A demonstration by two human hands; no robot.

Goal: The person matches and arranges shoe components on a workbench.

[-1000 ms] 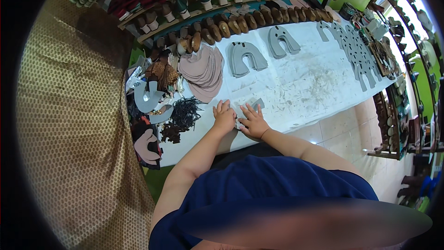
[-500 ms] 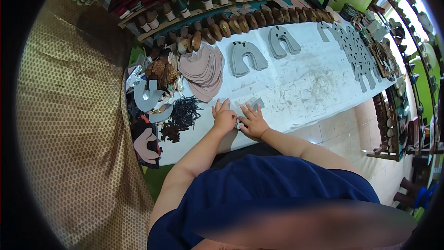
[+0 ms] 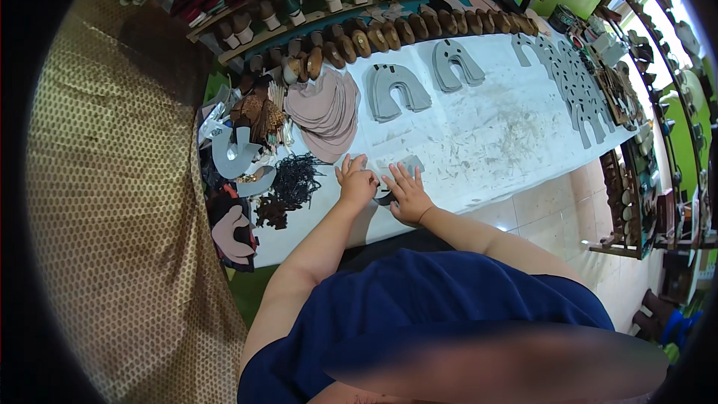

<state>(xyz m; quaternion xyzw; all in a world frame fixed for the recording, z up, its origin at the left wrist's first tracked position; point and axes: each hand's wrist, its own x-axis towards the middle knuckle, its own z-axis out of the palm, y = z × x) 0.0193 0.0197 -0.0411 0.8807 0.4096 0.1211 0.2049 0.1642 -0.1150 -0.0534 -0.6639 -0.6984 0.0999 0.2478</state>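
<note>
A grey cut piece (image 3: 410,162) lies flat on the table under my hands, largely covered by them. My right hand (image 3: 408,198) rests on it with fingers stretched and spread. Just left of it is my left hand (image 3: 357,185), its thumb and forefinger brought together in a pinch and its other fingers raised. Whatever is in that pinch is too small to make out. A small dark curved patch (image 3: 384,196) shows in the gap between the hands. Left of my left hand lies a tangle of black strips (image 3: 297,182).
Fanned pinkish cut pieces (image 3: 327,116) lie beyond my left hand. Two stacks of grey arched pieces, a nearer one (image 3: 389,93) and a farther one (image 3: 449,67), sit farther back. Brown shoe lasts (image 3: 404,33) line the back edge; spotted grey pieces (image 3: 577,90) lie at right.
My left hand has shifted slightly left and up, widening the gap between the hands. The dark curved patch there shows more. My right hand stays almost in place.
</note>
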